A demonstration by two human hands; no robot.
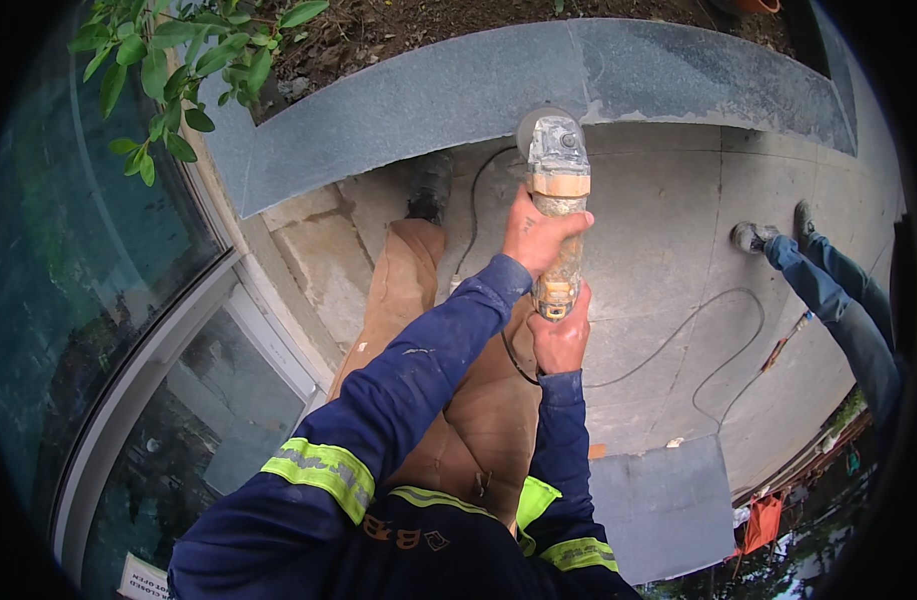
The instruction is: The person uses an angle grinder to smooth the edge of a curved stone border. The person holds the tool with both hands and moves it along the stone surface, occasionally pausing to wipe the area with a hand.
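Both of my hands grip a dusty angle grinder (pixel 556 235) with a metal head and worn yellowish body, held upright in the picture. My left hand (pixel 533 232) is closed round its body just behind the head. My right hand (pixel 561 338) holds its rear end, lower in the view. The round disc (pixel 531 128) overlaps the edge of a grey stone slab (pixel 398 100) in this view; I cannot tell if it touches. A black cable (pixel 475 200) hangs from the grinder and runs over the paving.
Soil (pixel 428 22) and a leafy plant (pixel 153 75) lie beyond the slab. A glass door (pixel 88 250) stands left. Another person's legs (pixel 828 290) are at right on grey paving (pixel 648 230). A loose grey slab (pixel 658 510) lies lower right. My boot (pixel 428 185) is under the slab.
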